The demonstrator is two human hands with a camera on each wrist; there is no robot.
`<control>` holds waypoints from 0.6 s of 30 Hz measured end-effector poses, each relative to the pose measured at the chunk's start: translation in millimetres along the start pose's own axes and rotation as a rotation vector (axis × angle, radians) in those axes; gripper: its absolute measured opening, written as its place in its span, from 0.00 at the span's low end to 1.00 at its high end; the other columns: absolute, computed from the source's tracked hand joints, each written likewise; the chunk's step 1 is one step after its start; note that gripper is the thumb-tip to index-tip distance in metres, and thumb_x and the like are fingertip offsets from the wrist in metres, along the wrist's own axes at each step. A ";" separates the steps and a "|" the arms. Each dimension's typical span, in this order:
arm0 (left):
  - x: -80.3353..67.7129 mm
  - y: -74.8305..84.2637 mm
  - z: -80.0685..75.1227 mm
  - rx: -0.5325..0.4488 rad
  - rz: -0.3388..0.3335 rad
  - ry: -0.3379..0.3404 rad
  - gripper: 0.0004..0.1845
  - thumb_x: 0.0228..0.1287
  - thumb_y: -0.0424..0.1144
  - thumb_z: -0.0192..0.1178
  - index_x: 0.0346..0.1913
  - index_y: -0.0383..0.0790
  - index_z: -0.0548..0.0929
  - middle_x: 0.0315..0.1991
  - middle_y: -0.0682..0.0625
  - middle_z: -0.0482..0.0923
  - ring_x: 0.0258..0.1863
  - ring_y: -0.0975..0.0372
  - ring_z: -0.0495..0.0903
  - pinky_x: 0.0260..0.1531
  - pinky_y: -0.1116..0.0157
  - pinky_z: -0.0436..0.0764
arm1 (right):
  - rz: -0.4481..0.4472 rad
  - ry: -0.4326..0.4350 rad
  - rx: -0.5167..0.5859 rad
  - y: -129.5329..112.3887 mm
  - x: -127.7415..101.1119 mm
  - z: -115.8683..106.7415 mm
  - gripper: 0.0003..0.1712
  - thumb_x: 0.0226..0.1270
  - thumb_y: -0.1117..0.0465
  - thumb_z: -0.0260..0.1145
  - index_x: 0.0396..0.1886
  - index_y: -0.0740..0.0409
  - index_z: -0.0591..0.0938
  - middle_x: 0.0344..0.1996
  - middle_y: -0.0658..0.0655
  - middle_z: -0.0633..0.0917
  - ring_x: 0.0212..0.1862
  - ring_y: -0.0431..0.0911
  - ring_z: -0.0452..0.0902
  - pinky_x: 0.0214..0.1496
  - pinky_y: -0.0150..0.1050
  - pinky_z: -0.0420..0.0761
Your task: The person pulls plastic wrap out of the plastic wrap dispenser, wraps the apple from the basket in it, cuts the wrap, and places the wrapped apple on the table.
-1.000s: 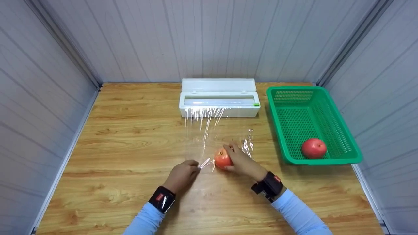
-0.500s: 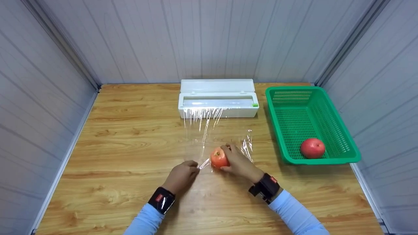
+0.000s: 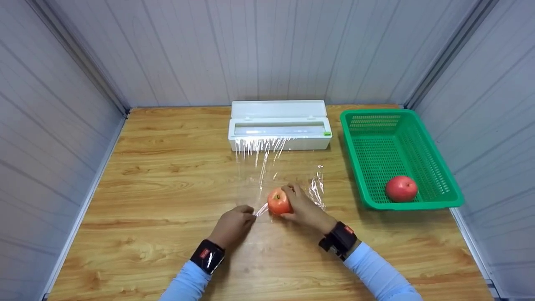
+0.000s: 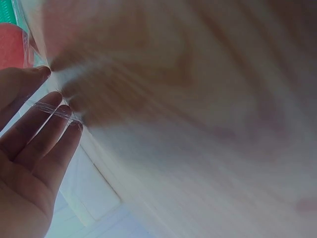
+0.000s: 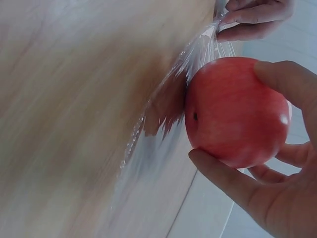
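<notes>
While in basket (image 3: 434,167), second apple (image 3: 401,188).

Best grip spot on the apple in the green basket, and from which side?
Take the apple across its round middle, from above. It lies in the basket close to the near wall, whose raised rim blocks a side approach; its top is exposed.

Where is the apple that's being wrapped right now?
In the head view, the apple sits mid-table on the cling film, held by the right hand, just right of the left hand and in front of the white dispenser.
</notes>
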State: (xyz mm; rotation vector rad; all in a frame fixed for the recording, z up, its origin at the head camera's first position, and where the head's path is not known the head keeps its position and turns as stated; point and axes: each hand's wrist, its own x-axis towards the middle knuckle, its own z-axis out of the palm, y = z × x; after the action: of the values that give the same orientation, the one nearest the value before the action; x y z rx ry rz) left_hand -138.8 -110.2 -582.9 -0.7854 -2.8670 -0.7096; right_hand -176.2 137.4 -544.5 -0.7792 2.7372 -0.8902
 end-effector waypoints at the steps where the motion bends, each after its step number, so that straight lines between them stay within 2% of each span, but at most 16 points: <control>1: 0.0 -0.1 0.2 -0.003 -0.001 0.001 0.07 0.60 0.38 0.63 0.37 0.40 0.88 0.43 0.47 0.83 0.43 0.55 0.83 0.45 0.59 0.82 | 0.001 -0.003 -0.013 0.4 -0.4 -1.1 0.43 0.50 0.58 0.74 0.65 0.58 0.63 0.64 0.65 0.64 0.61 0.60 0.70 0.58 0.50 0.78; 8: 0.3 -2.1 1.7 0.045 0.034 0.010 0.07 0.61 0.37 0.62 0.37 0.40 0.88 0.43 0.46 0.82 0.44 0.55 0.83 0.45 0.59 0.82 | -0.056 -0.001 -0.126 4.2 -2.3 -7.9 0.43 0.47 0.55 0.76 0.59 0.61 0.64 0.61 0.65 0.67 0.59 0.60 0.72 0.56 0.51 0.79; 13: 0.0 -1.7 0.9 0.029 0.023 0.011 0.07 0.61 0.37 0.63 0.37 0.40 0.88 0.43 0.46 0.83 0.44 0.54 0.83 0.46 0.59 0.82 | -0.059 -0.019 -0.115 6.9 -3.2 -7.0 0.46 0.47 0.56 0.77 0.63 0.60 0.62 0.65 0.67 0.64 0.61 0.62 0.70 0.58 0.53 0.77; 18: -1.1 -0.2 -0.2 0.015 -0.001 0.001 0.07 0.61 0.38 0.63 0.38 0.40 0.88 0.44 0.45 0.83 0.45 0.54 0.83 0.47 0.58 0.81 | -0.052 -0.025 -0.095 7.9 -4.3 -6.8 0.47 0.46 0.58 0.77 0.64 0.59 0.63 0.64 0.67 0.64 0.59 0.61 0.71 0.56 0.51 0.79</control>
State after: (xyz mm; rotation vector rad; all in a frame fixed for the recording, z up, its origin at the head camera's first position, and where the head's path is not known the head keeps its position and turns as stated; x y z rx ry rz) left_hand -138.0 -110.9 -583.0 -0.7812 -2.8692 -0.6868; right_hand -177.9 148.5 -543.7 -0.8761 2.7664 -0.7589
